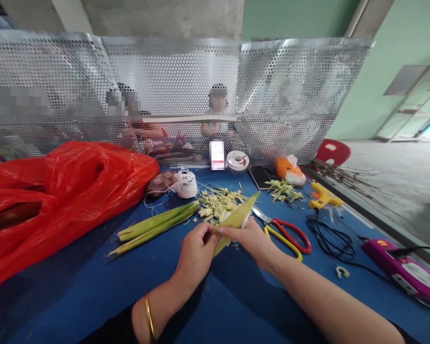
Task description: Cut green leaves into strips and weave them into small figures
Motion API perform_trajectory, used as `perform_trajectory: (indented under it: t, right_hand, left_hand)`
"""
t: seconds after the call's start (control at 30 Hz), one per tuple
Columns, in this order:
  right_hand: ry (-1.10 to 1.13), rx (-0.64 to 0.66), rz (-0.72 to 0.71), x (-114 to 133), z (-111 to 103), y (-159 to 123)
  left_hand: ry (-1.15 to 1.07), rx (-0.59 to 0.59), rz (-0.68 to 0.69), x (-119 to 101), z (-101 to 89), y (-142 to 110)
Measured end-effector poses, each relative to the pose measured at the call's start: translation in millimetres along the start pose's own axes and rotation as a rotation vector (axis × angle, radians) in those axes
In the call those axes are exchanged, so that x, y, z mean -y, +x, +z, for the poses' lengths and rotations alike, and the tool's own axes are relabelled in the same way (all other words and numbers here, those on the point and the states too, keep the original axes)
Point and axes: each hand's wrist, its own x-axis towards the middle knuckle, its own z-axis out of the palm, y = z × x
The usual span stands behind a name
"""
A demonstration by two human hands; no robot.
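A pale green corn husk [241, 213] is held slantwise above the table, its pointed tip up and to the right. My left hand [198, 249] pinches its lower part, fingertips closed. From the other side my right hand [250, 237] grips it, thumb meeting the left fingers. Something white shows behind the husk, mostly hidden. Just beyond the hands lies a heap of cut husk pieces [218, 200]. Scissors [284, 235] with one red and one yellow handle rest right of my right hand. Folded green husks [161, 223] lie to the left.
A red plastic bag [68, 200] covers the left side. White string [186, 184], a tape roll [237, 161], a phone [260, 177] and an orange tissue pack [289, 170] stand along the back. A yellow glue gun [324, 195] and purple power strip [403, 267] trail cables at right. People sit behind the perforated screen [186, 71].
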Motion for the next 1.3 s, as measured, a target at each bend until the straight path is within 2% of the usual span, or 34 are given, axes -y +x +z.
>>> perform_trajectory:
  t: [0.07,0.17,0.4,0.67,0.83,0.93,1.07,1.13,1.2,1.23,1.3]
  right_hand:
    - [0.026,-0.030,0.041,-1.5,0.2,0.0]
    - [0.047,-0.079,0.086,-5.1,-1.7,1.9]
    - [0.152,-0.164,0.174,-1.9,-8.2,6.4]
    - [0.335,-0.333,0.137,16.1,-25.2,16.5]
    - [0.432,-0.457,0.069,24.7,-37.2,24.2]
    - [0.468,-0.553,-0.047,30.8,-47.6,29.3]
    - [0.456,-0.689,-0.203,33.8,-56.5,34.7]
    - [0.426,-0.674,-0.193,29.9,-51.0,32.5]
    - [0.388,-0.538,-0.086,22.7,-37.7,25.2]
    - [0.367,-0.442,-0.008,18.4,-29.5,19.9]
    - [0.323,-0.064,0.158,10.5,-13.4,8.6]
  left_hand:
    - [-0.014,0.088,-0.024,1.5,0.1,1.9]
    - [-0.044,0.151,-0.017,4.2,-0.3,5.0]
    - [-0.102,0.227,-0.102,6.4,-2.8,9.9]
    - [-0.052,0.275,-0.121,11.2,-4.6,12.6]
    - [-0.096,0.332,-0.140,11.6,-4.6,13.0]
    - [-0.164,0.365,-0.165,8.5,-3.9,12.8]
    - [-0.373,0.341,-0.230,3.2,-2.3,10.8]
    - [-0.494,0.324,-0.277,1.9,-1.6,9.6]
    - [-0.568,0.305,-0.313,2.0,-1.0,8.9]
    - [-0.584,0.291,-0.326,2.3,-0.8,8.8]
    - [-0.591,0.251,-0.342,3.1,-0.6,9.0]
